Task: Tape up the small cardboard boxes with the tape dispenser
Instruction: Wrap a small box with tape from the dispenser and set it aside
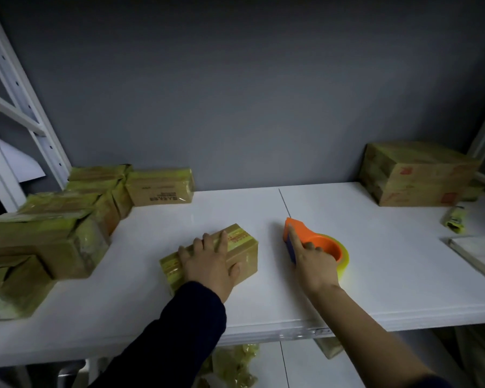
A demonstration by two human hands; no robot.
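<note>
A small cardboard box (244, 247) wrapped in yellowish tape lies in the middle of the white table (375, 270). My left hand (210, 261) rests on top of it with fingers spread flat and the thumb against its right side. To the right, the orange tape dispenser (324, 242) with a roll of yellowish tape sits on the table. My right hand (314, 261) grips the dispenser, its index finger stretched along the orange front and the other fingers curled into the roll's core.
Several taped boxes (53, 228) are stacked along the left side and back left. A bigger taped box (415, 175) stands at the back right, a small yellow wad (454, 217) near it. A flat white board (476, 253) lies at the right edge. White shelf posts (25, 102) rise at left.
</note>
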